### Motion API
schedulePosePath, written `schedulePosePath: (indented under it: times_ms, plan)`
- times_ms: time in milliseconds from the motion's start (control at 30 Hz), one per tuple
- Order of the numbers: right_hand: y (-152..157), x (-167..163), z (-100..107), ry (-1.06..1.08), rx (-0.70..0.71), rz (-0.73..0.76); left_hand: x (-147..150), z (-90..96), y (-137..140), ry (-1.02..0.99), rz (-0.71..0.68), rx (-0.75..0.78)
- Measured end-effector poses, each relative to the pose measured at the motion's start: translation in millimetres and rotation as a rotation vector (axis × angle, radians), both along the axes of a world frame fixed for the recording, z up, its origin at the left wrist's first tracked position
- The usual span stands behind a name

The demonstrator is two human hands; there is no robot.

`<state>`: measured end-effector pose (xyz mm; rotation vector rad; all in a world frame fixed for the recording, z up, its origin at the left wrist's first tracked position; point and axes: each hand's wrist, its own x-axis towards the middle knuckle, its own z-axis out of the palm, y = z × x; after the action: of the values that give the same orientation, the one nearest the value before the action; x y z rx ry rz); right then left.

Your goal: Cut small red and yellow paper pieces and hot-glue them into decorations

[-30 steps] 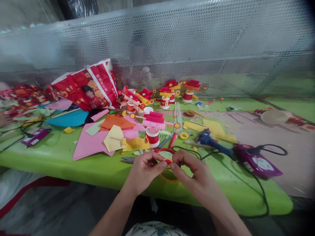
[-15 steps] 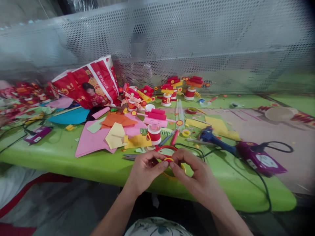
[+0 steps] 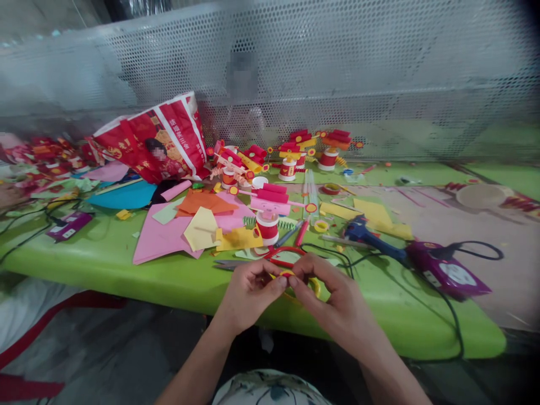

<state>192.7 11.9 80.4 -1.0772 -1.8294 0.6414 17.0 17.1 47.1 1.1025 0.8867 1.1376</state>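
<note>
My left hand (image 3: 253,289) and my right hand (image 3: 327,287) meet over the table's front edge, each pinching a small red and yellow paper disc (image 3: 287,274) between thumb and fingertips. The fingers cover much of the disc. Behind them lies a pair of scissors (image 3: 282,256) with red handles, blades pointing left. A roll of yellow tape (image 3: 314,288) shows partly beneath my right hand. Just past the scissors stands a paper figure (image 3: 268,228) with a red and white cup body, green pleated arms and a pink and red top.
On the right are a blue glue gun (image 3: 371,236) and a purple power box (image 3: 449,270) with black cables. Coloured paper (image 3: 162,236) covers the middle left. A red bag (image 3: 156,143) and several finished figures (image 3: 288,163) stand behind, before a perforated metal panel (image 3: 337,73).
The view has shifted slightly, so the table's things appear a little to the right. Both hands keep their pinch on the disc, almost unmoved.
</note>
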Motion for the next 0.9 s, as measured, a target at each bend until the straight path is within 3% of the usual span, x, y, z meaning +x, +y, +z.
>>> schedulePosePath:
  times_ms: [900]
  plan:
    - [-24.1,13.0,4.1,0.021,0.015,-0.004,9.7,9.9,-19.5,0.092,0.002,0.054]
